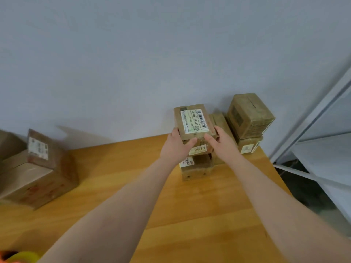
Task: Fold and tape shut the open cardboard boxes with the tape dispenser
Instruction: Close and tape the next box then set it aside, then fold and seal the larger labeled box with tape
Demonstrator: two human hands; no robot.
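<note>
Head view | left hand (175,147) and right hand (224,143) gripping labelled box (193,122) by opposite sides | at top of box stack (197,166) | on wooden table (190,205) by wall

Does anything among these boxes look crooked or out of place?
Yes. At the right, the top box sits twisted on the box beneath it. At the left, a larger box lies tipped at an angle, though blurred. The labelled box in the left hand and right hand looks straight.
</note>
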